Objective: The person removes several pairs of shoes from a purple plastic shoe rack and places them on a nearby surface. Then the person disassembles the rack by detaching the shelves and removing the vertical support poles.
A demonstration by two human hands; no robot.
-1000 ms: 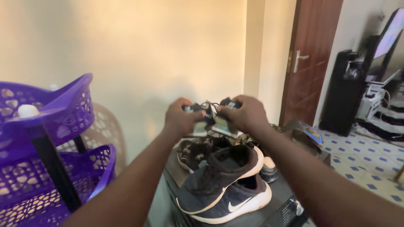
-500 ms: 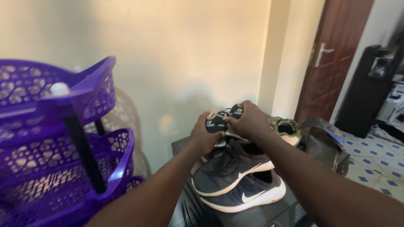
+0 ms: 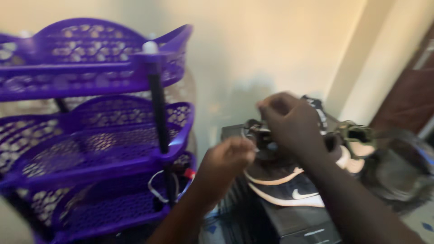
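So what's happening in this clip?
A person works with both hands over a pile of shoes on a low dark stand. The right hand grips a small dark item above a dark sneaker with a white sole; the left hand is closed beside it. A purple tiered rack stands to the left. The picture is blurred.

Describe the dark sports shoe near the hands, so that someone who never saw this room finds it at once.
Start at the purple plastic rack on the left and look right to the dark box by the wall. The dark sports shoe lies on top, just under the right hand. Its white sole and small white mark set it apart from the blurred items around it.
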